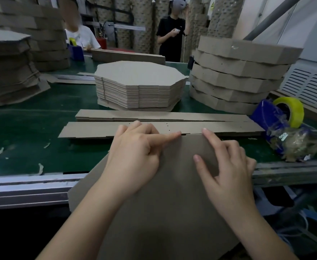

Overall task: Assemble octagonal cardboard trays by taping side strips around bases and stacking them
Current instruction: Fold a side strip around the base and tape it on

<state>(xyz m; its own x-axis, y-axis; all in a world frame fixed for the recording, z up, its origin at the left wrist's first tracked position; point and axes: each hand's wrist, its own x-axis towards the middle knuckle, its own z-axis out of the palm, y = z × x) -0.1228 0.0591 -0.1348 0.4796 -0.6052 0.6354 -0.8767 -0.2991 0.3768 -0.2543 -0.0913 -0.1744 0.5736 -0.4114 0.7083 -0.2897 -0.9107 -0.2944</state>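
Step in hand: lining up. An octagonal base [172,184] lies in the lower middle of the frame, its far edge butted against a long side strip [94,129] that runs across the green worktop [32,124]. No tape shows on this joint, so taping seems not yet begun.

Left hand [135,156]: lies on the base just left of centre and grips nothing. The forefinger is straight and points right along the seam, its tip pressing where base meets strip. The other fingers are bent and reach onto the strip.

Right hand [227,169]: lies on the base right of centre and grips nothing. The forefinger stretches up to the seam, the thumb is spread to the left, and the remaining fingers are loosely curled.

Next move: probably one hand pins the joint while the other fetches tape. The edges must stay flush as this happens.

Tape: a yellow tape roll [292,111] sits in a blue dispenser [266,117] at the right of the frame, near the strip's end.

Supplies: more strips [116,115] lie just behind, and a stack of flat bases [140,79] stands at upper centre.

Finished trays [238,72]: stacked at upper right.
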